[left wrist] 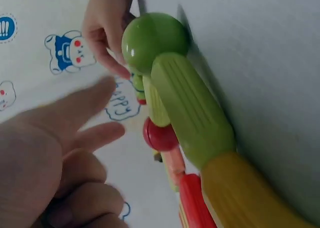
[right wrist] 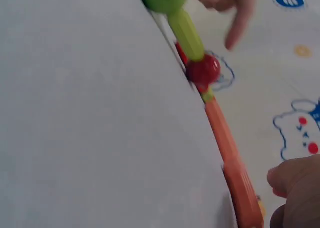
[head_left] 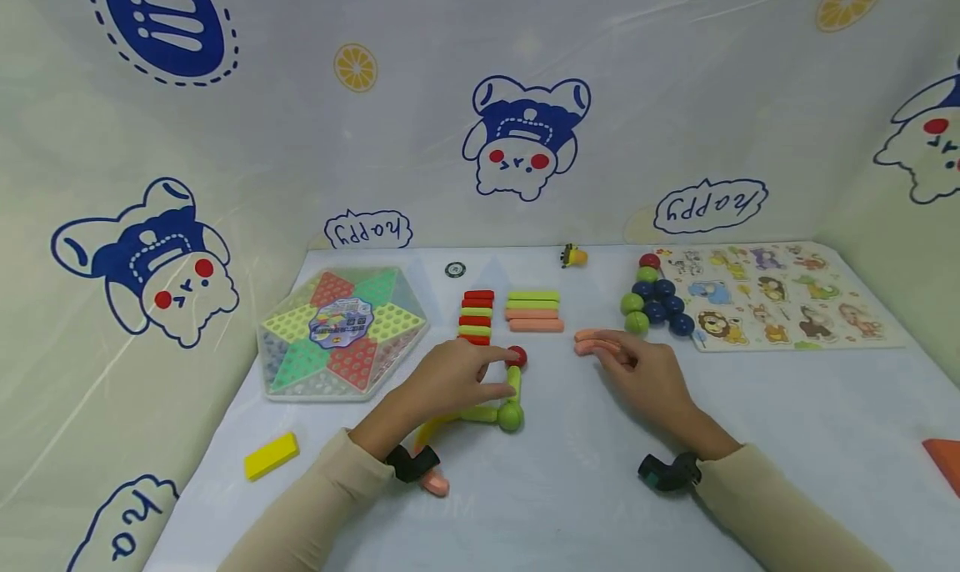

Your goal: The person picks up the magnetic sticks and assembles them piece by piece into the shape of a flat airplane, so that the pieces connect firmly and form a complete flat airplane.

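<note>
Hanging beyond the red ball [head_left: 517, 356], printed sheeting [head_left: 420, 155] backs the table [head_left: 577, 514]. Left hand [head_left: 453, 378] gapes; right hand [head_left: 649, 382] pinches a pink rod [head_left: 596, 347].

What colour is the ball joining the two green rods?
Bright green; the ball shows best in the left wrist view, large and close.

- A smooth, pale off-white printed sheet [head_left: 420, 147] is hanging all around the far side, its flanks looking faintly yellow-green.
- Blue-and-white cartoon animals [head_left: 528, 134] with red cheeks are dangling upside down across it, alongside round orange fruit slices [head_left: 356, 67], dark blue oval badges [head_left: 165, 34] and outlined "happy" bubbles [head_left: 711, 206].
- A broad white tabletop [head_left: 585, 489] is stretching towards it.
- Soft light is leaving pale streaks on the sheet.
</note>
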Demonstrator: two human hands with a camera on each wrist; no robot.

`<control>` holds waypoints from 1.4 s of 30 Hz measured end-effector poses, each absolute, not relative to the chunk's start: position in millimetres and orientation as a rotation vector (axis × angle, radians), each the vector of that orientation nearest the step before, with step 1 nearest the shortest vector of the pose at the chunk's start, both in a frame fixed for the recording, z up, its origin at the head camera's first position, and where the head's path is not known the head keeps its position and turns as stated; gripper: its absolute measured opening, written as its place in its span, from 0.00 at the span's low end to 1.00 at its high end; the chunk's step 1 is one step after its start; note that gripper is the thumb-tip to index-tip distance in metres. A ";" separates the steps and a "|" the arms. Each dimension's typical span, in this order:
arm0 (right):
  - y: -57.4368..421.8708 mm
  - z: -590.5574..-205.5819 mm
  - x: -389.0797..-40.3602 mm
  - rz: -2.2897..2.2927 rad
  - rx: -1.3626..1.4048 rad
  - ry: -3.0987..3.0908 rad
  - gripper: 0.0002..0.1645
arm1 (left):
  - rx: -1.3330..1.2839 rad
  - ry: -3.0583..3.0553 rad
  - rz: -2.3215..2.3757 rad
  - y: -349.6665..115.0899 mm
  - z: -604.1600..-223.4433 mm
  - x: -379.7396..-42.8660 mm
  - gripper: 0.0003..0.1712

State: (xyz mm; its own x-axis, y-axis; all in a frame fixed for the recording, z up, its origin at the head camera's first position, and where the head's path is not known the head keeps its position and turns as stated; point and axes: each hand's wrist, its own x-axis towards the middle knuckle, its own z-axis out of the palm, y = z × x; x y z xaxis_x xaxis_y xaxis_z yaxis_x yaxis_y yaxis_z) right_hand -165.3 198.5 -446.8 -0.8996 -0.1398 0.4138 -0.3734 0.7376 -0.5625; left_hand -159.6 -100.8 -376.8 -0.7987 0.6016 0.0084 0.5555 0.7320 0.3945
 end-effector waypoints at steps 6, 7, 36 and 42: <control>210.6 -452.2 -171.9 0.847 0.325 -2.647 0.21 | 0.978 2.708 0.623 -98.9 -380.9 -153.9 0.29; 211.4 -452.9 -172.6 0.840 0.322 -2.652 0.21 | 1.004 2.698 0.642 -98.7 -381.6 -153.5 0.28; 173.3 -448.5 -171.5 1.081 0.388 -2.564 0.14 | 1.157 2.614 0.669 -99.9 -383.7 -149.6 0.17; 153.7 -445.8 -175.6 1.046 0.374 -2.596 0.11 | 1.152 2.599 0.687 -100.2 -385.8 -150.3 0.17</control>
